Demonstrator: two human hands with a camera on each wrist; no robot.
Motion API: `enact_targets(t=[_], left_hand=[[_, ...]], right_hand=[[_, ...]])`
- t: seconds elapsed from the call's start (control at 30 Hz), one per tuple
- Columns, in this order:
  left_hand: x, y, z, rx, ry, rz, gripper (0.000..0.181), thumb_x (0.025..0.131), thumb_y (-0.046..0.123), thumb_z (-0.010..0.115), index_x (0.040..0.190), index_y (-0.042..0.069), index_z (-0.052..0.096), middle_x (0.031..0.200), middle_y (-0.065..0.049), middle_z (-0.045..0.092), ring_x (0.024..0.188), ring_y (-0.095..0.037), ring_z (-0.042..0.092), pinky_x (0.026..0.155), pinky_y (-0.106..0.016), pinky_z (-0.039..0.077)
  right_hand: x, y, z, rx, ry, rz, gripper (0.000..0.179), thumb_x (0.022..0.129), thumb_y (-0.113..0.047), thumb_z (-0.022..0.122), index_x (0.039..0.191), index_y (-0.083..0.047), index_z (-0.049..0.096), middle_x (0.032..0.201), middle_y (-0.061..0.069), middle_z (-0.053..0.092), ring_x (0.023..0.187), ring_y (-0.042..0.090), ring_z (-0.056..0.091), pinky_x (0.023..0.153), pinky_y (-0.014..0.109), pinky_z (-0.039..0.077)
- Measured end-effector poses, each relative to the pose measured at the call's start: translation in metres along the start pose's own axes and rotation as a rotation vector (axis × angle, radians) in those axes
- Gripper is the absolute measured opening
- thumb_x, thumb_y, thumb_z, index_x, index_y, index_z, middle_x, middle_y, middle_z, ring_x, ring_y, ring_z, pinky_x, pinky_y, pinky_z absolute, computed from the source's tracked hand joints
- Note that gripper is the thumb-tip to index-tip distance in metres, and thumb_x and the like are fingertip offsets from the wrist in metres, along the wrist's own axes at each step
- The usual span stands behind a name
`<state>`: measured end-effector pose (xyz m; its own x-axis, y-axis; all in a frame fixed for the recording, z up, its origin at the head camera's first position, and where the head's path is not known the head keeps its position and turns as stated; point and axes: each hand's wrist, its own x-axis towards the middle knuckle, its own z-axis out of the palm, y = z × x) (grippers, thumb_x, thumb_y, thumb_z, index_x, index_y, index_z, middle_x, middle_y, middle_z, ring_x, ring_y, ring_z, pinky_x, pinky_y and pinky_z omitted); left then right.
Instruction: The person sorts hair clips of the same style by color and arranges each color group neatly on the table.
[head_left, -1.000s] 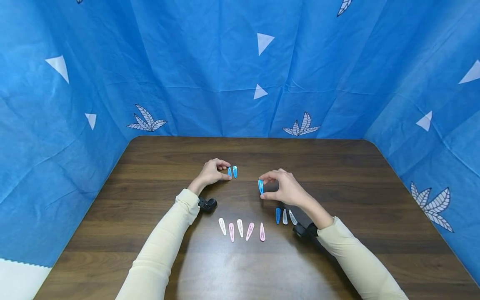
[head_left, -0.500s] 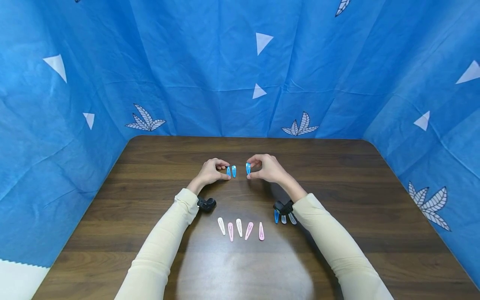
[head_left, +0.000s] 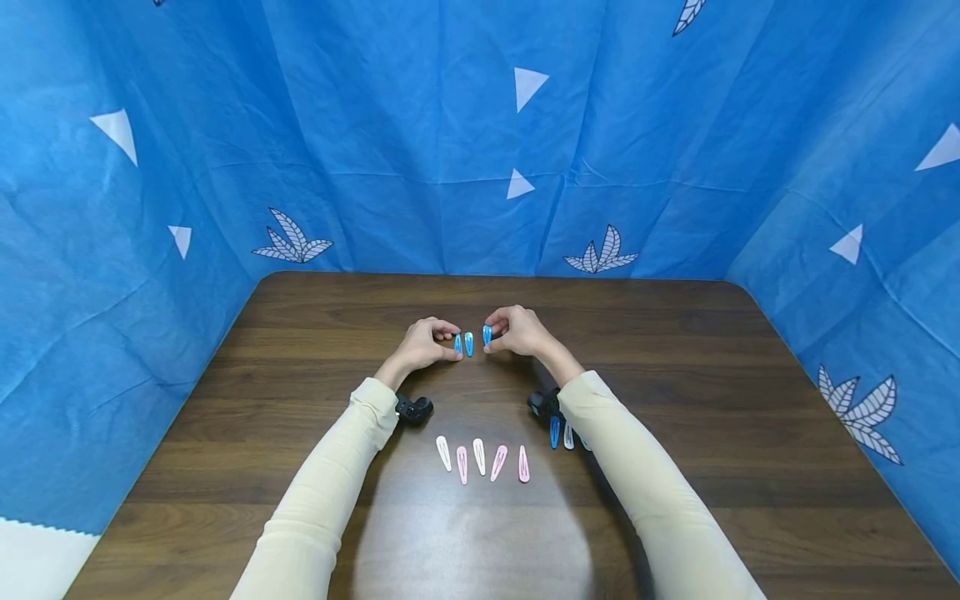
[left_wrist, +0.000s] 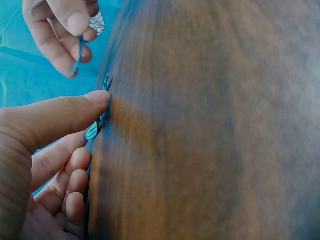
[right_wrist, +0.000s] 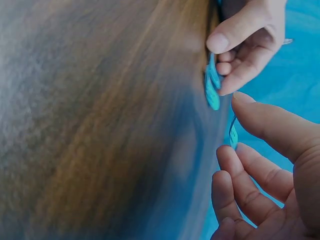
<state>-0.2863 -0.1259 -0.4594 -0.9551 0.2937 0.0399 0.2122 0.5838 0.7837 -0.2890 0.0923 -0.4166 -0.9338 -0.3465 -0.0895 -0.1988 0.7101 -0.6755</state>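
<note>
At the far middle of the table my left hand [head_left: 423, 343] pinches a light-blue snap hair clip [head_left: 458, 345] by its two ends between thumb and fingers. Just to its right lies a second light-blue hair clip [head_left: 469, 343], roughly parallel. My right hand [head_left: 519, 332] pinches a third light-blue clip [head_left: 487, 335] end to end, a small gap away from the second. In the right wrist view this clip [right_wrist: 233, 134] appears raised off the wood, between thumb and fingertips.
Nearer me lie several white and pink hair clips, among them a white one [head_left: 479, 457] and a pink one [head_left: 523, 464]. A darker blue clip [head_left: 555, 432] and grey clips [head_left: 568, 436] lie by my right forearm, partly covered. Blue cloth [head_left: 480, 133] encloses the table.
My right hand has moved left and away from me, carrying its blue clip up close to the two others. My left hand has stayed in place on its clip.
</note>
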Motion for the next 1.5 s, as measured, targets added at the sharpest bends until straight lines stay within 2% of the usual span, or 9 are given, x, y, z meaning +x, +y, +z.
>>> enact_targets(t=[0.2,0.37,1.03,1.3,1.5], left_hand=[[0.0,0.0,0.001,0.009,0.005,0.003,0.046,0.071,0.015,0.085,0.113,0.005,0.071,0.099,-0.009,0.064,0.096,-0.023,0.056,0.085,-0.03,0.044],[-0.001,-0.001,0.001,0.009,0.007,-0.001,0.045,0.071,0.014,0.085,0.113,0.005,0.071,0.099,-0.009,0.064,0.095,-0.023,0.056,0.084,-0.03,0.044],[-0.002,-0.003,0.002,0.005,0.013,-0.001,0.046,0.07,0.014,0.085,0.113,0.005,0.071,0.1,-0.011,0.065,0.096,-0.024,0.057,0.084,-0.031,0.044],[-0.001,-0.002,0.001,0.003,0.011,0.012,0.045,0.07,0.014,0.085,0.112,0.004,0.071,0.098,-0.009,0.064,0.094,-0.023,0.057,0.083,-0.029,0.043],[-0.001,0.001,0.0,-0.006,0.017,0.015,0.045,0.071,0.014,0.085,0.112,0.003,0.071,0.097,-0.009,0.064,0.093,-0.023,0.056,0.083,-0.029,0.043]], right_hand=[[0.004,0.003,0.007,-0.003,-0.03,0.041,0.042,0.076,-0.015,0.084,0.114,-0.004,0.068,0.102,0.009,0.068,0.092,0.02,0.06,0.078,0.03,0.05],[0.006,0.005,0.011,-0.018,-0.033,0.032,0.042,0.075,-0.016,0.084,0.113,-0.005,0.069,0.1,0.007,0.068,0.092,0.02,0.06,0.077,0.029,0.048],[0.01,0.005,0.017,-0.152,-0.032,0.0,0.046,0.073,-0.021,0.086,0.115,-0.01,0.07,0.101,0.005,0.068,0.095,0.021,0.059,0.084,0.037,0.045],[0.009,0.005,0.014,-0.152,-0.036,-0.004,0.053,0.073,-0.024,0.086,0.121,-0.011,0.066,0.104,0.005,0.068,0.096,0.021,0.06,0.086,0.038,0.046],[-0.006,0.004,-0.001,-0.1,-0.034,-0.035,0.052,0.076,-0.022,0.084,0.122,-0.006,0.065,0.107,0.009,0.069,0.098,0.023,0.062,0.088,0.039,0.05]])
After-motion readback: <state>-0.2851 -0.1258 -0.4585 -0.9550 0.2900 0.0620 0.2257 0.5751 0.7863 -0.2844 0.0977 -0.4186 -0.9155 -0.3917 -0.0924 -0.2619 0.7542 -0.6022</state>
